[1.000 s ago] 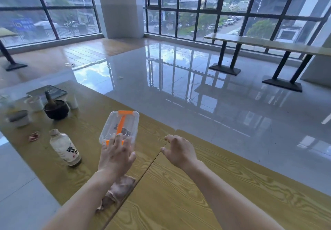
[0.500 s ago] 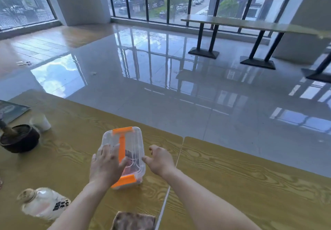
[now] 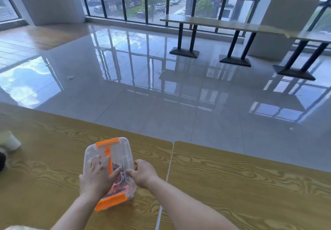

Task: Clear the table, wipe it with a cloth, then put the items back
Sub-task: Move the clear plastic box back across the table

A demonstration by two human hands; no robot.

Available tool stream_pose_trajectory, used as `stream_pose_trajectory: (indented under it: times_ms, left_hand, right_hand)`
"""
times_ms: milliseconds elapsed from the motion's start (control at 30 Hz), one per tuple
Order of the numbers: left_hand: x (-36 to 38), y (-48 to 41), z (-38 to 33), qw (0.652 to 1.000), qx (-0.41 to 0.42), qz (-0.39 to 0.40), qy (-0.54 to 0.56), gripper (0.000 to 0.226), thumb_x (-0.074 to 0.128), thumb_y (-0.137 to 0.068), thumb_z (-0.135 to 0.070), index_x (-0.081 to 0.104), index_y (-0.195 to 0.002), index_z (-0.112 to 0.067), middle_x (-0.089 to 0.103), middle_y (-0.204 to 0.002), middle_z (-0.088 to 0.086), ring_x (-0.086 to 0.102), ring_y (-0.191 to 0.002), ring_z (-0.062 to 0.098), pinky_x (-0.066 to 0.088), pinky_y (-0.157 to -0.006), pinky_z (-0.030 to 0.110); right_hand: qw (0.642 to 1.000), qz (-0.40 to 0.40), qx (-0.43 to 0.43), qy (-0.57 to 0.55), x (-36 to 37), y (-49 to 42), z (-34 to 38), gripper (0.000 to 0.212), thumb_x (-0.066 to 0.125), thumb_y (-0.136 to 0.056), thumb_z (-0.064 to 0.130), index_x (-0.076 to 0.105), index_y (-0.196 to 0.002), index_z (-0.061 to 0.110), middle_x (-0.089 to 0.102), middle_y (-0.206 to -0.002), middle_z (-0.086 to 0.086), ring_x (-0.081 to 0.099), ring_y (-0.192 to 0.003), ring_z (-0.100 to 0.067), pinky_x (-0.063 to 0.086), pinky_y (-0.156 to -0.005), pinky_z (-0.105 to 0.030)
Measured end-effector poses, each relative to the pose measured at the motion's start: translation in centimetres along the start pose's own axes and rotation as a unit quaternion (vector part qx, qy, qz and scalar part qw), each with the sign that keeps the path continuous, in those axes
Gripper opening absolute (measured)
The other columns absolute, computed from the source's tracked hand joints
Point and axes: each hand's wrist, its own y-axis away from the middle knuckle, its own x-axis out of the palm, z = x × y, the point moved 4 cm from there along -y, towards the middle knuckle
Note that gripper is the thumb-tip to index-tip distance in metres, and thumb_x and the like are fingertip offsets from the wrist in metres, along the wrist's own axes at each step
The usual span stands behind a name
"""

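Observation:
A clear plastic box [image 3: 118, 151] with orange clips and an orange handle strip rests on the wood-grain table [image 3: 232, 185], just left of the seam between two tabletops. My left hand [image 3: 95, 177] lies over its lid with the fingers wrapped across the top. My right hand [image 3: 142, 173] grips the box's right side, thumb on the lid. Dark and reddish contents show dimly through the plastic. The cloth is out of view.
A white cup [image 3: 9, 142] lies at the left edge beside a dark bowl [image 3: 1, 161], mostly cut off. A pale bottle's edge [image 3: 16, 227] shows at the bottom left. Glossy tiled floor lies beyond the table, with long tables [image 3: 232, 26] by the windows.
The box has come down from the air onto the table. My right hand moved in from the right and took hold of its side. The view swung right, pushing the bowl and bottle mostly out of frame.

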Motion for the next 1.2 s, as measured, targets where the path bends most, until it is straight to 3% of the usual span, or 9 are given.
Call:
stream_pose_trajectory:
  times_ms: [133,300,433,667,933,1067,1200]
  left_hand:
    - [-0.3,-0.2,0.0,1.0,0.001,0.0,0.003,0.068,0.052,-0.083,-0.069,0.042,-0.14,-0.033,0.037,-0.149,0.003,0.025,-0.141,0.023,0.044,-0.098,0.05]
    - [-1.1,0.6,-0.8,1.0,0.01,-0.025,-0.003,0.06,0.056,-0.084,-0.065,0.049,-0.134,-0.033,0.043,-0.143,0.001,0.03,-0.138,0.022,0.045,-0.09,0.051]
    - [-1.8,1.2,-1.8,0.997,0.038,-0.058,-0.027,0.062,0.058,-0.081,-0.065,0.047,-0.135,-0.035,0.045,-0.141,-0.001,0.031,-0.137,0.021,0.047,-0.085,0.053]
    - [-1.5,2.8,-6.6,0.993,0.098,-0.067,-0.021,0.064,0.058,-0.083,-0.063,0.045,-0.137,-0.034,0.042,-0.145,0.002,0.029,-0.14,0.024,0.045,-0.085,0.054]
    - [0.5,6.0,-14.5,0.982,0.185,-0.044,-0.022,0.063,0.052,-0.086,-0.063,0.039,-0.141,-0.036,0.041,-0.148,0.002,0.027,-0.141,0.023,0.045,-0.089,0.052]
    - [2.0,8.3,-18.7,0.973,0.23,-0.02,-0.018,0.064,0.049,-0.088,-0.063,0.034,-0.143,-0.035,0.037,-0.15,0.002,0.023,-0.143,0.023,0.044,-0.093,0.052]
    - [3.1,10.8,-22.5,0.962,0.273,-0.007,-0.005,0.056,0.051,-0.087,-0.061,0.042,-0.135,-0.035,0.042,-0.145,0.001,0.027,-0.141,0.023,0.043,-0.088,0.05]
  right_hand:
    - [0.999,-0.013,0.008,-0.048,0.5,-0.2,0.2,0.027,0.059,-0.091,0.032,0.062,-0.109,0.013,0.067,-0.109,-0.007,0.063,-0.1,-0.027,0.052,-0.09,-0.044]
    - [0.998,-0.049,0.005,-0.05,0.5,0.2,0.2,0.02,0.055,-0.084,0.025,0.063,-0.095,0.01,0.068,-0.1,-0.01,0.063,-0.091,-0.031,0.054,-0.081,-0.044]
    - [0.994,-0.081,-0.017,-0.071,-0.7,1.2,-0.4,0.013,0.057,-0.085,0.026,0.053,-0.075,0.02,0.062,-0.082,-0.002,0.056,-0.074,-0.022,0.043,-0.064,-0.035]
    - [0.986,-0.139,-0.012,-0.089,-4.1,4.1,-3.9,0.024,0.057,-0.084,0.031,0.063,-0.092,0.01,0.069,-0.089,-0.005,0.064,-0.08,-0.026,0.051,-0.071,-0.041]
    - [0.97,-0.206,0.015,-0.131,-7.9,9.6,-10.6,0.02,0.059,-0.084,0.029,0.064,-0.088,0.01,0.07,-0.086,-0.007,0.066,-0.08,-0.028,0.055,-0.071,-0.046]
    - [0.96,-0.235,0.049,-0.141,-9.8,12.6,-14.4,0.017,0.059,-0.086,0.027,0.065,-0.088,0.011,0.071,-0.086,-0.006,0.068,-0.08,-0.026,0.055,-0.068,-0.041]
    - [0.947,-0.273,0.082,-0.152,-11.0,15.4,-18.6,0.025,0.058,-0.077,0.035,0.066,-0.086,0.014,0.072,-0.082,0.001,0.069,-0.076,-0.021,0.058,-0.071,-0.046]
